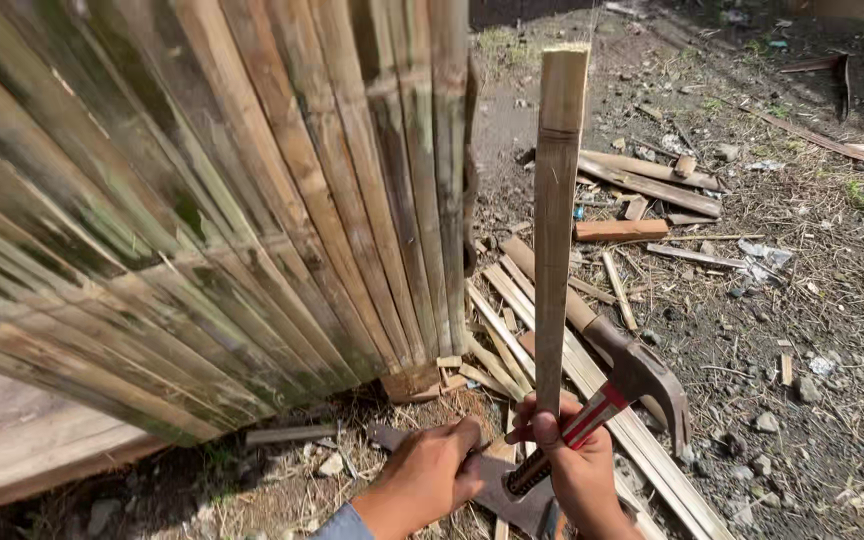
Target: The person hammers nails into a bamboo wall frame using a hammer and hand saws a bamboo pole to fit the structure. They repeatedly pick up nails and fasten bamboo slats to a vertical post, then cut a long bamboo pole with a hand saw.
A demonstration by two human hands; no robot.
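My right hand [582, 480] grips a claw hammer [632, 380] by its red, white and black handle, its dark head tilted up to the right. The same hand's fingers pinch the lower end of a long bamboo slat [555, 220], which stands upright beside the fence. My left hand [427, 478] is curled just left of it, low in the view, above a flat grey blade-like piece [512, 500] on the ground. Whether it grips anything is hidden. A fence of weathered bamboo slats [252, 200] fills the left half of the view.
Split bamboo strips [512, 330] lie on the dirt at the fence's foot. Short wood offcuts [642, 185] and scraps are scattered farther back on the right. Stones and dry grass cover the bare soil [812, 320]. A wooden board [22, 440] runs under the fence at lower left.
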